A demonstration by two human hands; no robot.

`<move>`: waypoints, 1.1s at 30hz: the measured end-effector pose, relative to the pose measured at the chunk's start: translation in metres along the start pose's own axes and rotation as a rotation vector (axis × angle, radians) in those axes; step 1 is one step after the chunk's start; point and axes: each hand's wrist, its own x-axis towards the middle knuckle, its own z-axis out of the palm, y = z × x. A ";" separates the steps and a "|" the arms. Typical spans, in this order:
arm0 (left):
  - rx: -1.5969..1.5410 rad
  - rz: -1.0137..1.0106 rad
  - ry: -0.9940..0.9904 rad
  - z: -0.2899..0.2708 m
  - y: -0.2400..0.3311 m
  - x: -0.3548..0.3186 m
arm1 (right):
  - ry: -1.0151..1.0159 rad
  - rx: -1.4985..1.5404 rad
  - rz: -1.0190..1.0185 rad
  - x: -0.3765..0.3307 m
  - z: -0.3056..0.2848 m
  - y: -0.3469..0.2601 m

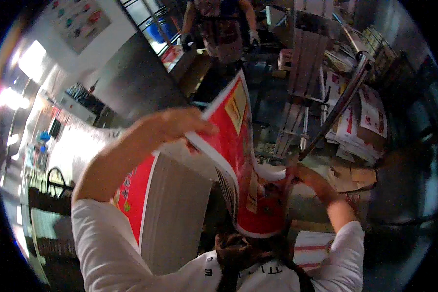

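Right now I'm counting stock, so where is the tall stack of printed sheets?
In the head view the stack of sheets stands lower left of centre, under the left hand and beside the lifted red sheet.

Print or packaging workshop, not a home. Evidence: a tall stack of red-and-white printed sheets (168,214) by the person, more piles of printed flat cartons (360,126) on the right, metal machine rails (336,109) (part of a press or die-cutter, can't tell which), another worker in an apron (224,29) at the back, grey industrial floor.
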 end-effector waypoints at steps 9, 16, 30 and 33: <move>0.120 -0.138 -0.269 -0.032 -0.049 0.193 | -0.004 0.002 -0.033 0.111 0.038 -0.022; 0.243 -0.159 -0.296 -0.129 -0.027 0.259 | 0.105 -0.123 0.058 0.221 0.017 -0.072; -0.029 -0.013 0.093 -0.365 0.049 0.383 | 0.227 -0.516 -0.357 0.440 -0.078 -0.353; 0.111 0.008 -0.050 -0.409 0.083 0.419 | 0.234 -0.928 -0.708 0.493 -0.169 -0.360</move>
